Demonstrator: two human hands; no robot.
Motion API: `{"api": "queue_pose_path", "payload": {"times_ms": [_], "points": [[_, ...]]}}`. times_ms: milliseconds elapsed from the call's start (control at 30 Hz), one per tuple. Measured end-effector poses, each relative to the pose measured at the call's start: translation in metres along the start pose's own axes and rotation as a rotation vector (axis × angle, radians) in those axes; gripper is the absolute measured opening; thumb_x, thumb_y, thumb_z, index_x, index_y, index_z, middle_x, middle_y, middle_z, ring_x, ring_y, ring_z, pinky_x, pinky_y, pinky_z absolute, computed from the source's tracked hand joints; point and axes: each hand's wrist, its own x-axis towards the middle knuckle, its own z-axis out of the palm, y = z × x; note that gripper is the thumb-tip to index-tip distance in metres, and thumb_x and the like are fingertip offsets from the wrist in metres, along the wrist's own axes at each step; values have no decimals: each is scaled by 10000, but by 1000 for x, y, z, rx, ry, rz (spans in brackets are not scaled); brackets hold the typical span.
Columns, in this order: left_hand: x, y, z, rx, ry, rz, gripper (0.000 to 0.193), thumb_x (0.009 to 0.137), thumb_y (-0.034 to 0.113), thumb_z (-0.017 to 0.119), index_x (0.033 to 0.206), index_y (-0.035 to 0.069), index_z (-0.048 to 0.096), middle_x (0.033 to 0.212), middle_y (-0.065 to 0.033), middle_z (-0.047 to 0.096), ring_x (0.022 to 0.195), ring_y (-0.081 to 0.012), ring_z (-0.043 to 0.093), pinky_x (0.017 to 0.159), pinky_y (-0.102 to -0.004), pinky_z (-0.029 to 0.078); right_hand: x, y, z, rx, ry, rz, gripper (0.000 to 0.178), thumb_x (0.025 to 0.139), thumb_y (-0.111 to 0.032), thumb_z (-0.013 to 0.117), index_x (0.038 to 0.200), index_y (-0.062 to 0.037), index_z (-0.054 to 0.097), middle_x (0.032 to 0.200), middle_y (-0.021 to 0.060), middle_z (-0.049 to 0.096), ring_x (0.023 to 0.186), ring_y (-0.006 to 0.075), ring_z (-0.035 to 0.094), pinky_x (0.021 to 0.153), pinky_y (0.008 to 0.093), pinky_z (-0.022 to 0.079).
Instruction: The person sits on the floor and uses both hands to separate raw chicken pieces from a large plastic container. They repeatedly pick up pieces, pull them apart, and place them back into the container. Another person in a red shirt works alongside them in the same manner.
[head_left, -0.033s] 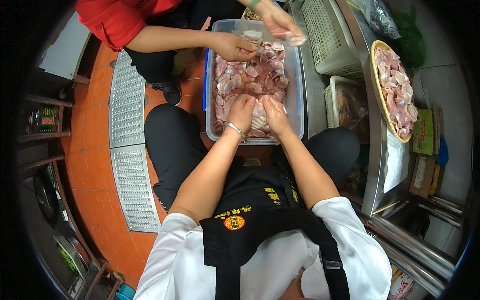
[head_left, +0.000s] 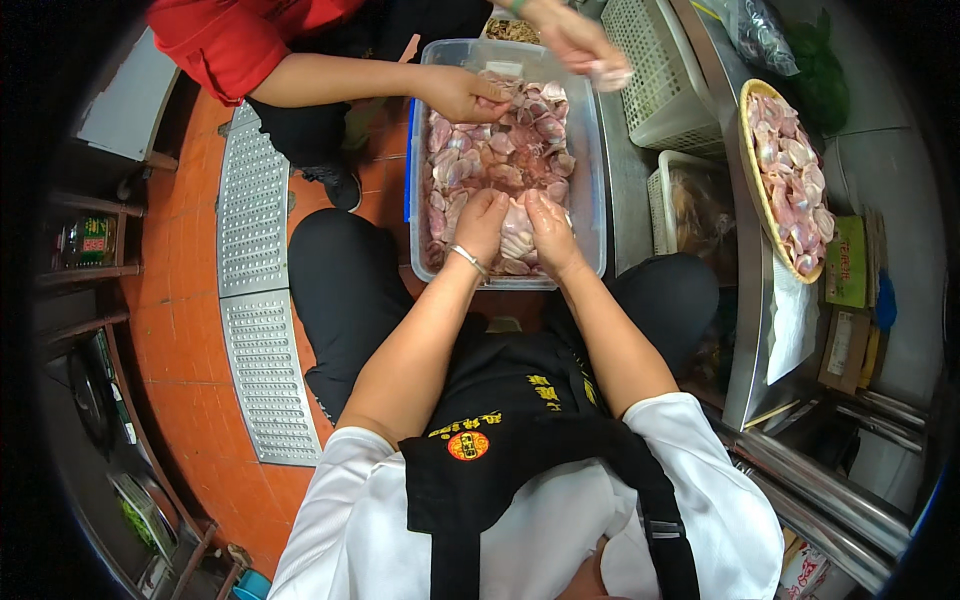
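Right between our two hands, at the near end of the clear tub point(head_left: 590, 150), sits the pale meat point(head_left: 516, 238), and we've got it from both sides! Our left hand point(head_left: 482, 222) curls its fingers round one edge, thumb on top, while our right hand point(head_left: 552, 232) closes on the other, thumb up as well; the fingertips are tucked out of sight, so we cannot tell how hard they press. Just beyond our fingers, a thick bed of pink meat pieces point(head_left: 455, 165) spreads through the tub. Farther out past our left fingers, look, a co-worker's hand point(head_left: 472, 95) curls in over the tub, red sleeve point(head_left: 215, 45) behind it. Up beyond our right fingers, the co-worker's other hand point(head_left: 580, 45) blurs past, pinching a pale scrap point(head_left: 612, 75) beside a white crate point(head_left: 655, 85). Right of our fingers we spot a smaller white basket point(head_left: 660, 222), and well apart, on the metal counter point(head_left: 755, 290), a woven basket point(head_left: 753, 165) heaped with more meat point(head_left: 790, 180).
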Motion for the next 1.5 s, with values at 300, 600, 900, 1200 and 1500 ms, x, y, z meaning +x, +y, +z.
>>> {"api": "queue_pose_path", "payload": {"times_ms": [300, 600, 900, 1200, 1500], "points": [[-6, 18, 0, 236, -100, 123, 145, 788, 167, 570, 767, 38, 508, 682, -30, 522, 627, -105, 475, 570, -240, 385, 1, 5, -10, -144, -23, -51, 357, 912, -326, 382, 773, -25, 513, 717, 6, 485, 692, 98, 428, 637, 246, 356], [0, -5, 2, -66, 72, -65, 181, 851, 187, 480, 752, 40, 522, 669, -17, 507, 640, -97, 467, 583, -249, 391, -2, -9, 1, 418, -74, 225, 221, 899, -231, 423, 846, -48, 536, 777, 7, 541, 726, 105, 504, 673, 247, 414], [-4, 9, 5, -58, -114, -36, 138, 838, 193, 547, 805, 74, 486, 708, 19, 490, 628, -57, 443, 564, -193, 371, 4, 1, -12, 311, -140, 139, 252, 908, -266, 408, 880, -56, 545, 828, 12, 540, 733, 92, 501, 665, 242, 416], [3, -9, -5, 50, 120, 18, 105, 813, 109, 532, 845, 26, 477, 662, -52, 521, 574, -130, 509, 548, -250, 429, 3, -7, -13, 337, -185, 233, 208, 881, -249, 450, 852, -61, 534, 781, 11, 531, 678, 88, 483, 625, 230, 399], [-4, 28, -8, -250, -32, -267, 213, 802, 96, 573, 987, 18, 499, 801, -62, 563, 652, -125, 558, 567, -242, 480, -2, -44, -37, 680, -263, 367, 138, 863, -119, 443, 961, -37, 495, 881, 53, 564, 777, 141, 571, 687, 288, 490]]}}
